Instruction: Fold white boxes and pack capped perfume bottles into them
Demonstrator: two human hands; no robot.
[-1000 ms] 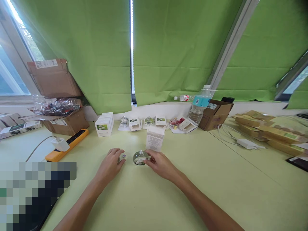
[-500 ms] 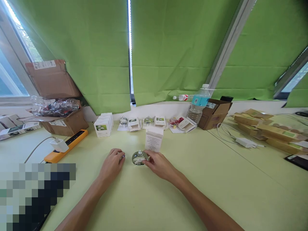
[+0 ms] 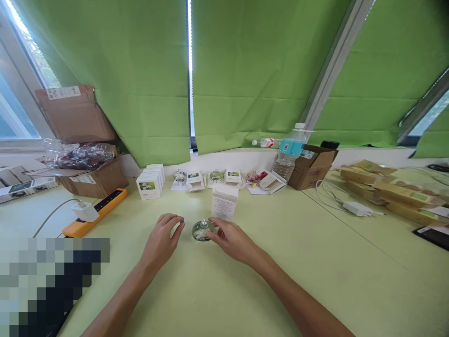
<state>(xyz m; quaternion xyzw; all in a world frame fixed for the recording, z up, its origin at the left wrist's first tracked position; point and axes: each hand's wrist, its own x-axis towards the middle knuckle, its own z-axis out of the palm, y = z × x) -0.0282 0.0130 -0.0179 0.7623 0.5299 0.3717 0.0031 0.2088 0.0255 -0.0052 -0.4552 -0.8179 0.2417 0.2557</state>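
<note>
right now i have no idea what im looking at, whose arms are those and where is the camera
These are a person's own bare arms, filmed by a camera on their head looking forward and down. The right hand rests against a round glass bottle. The left hand is curved beside it; whether it holds something small is hard to tell. A white carton stands behind the bottle on a pale green table. Further back are white boxes, small glass bottles and an orange power strip.

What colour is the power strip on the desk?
The power strip is orange-yellow with a black top panel; head view.
</note>
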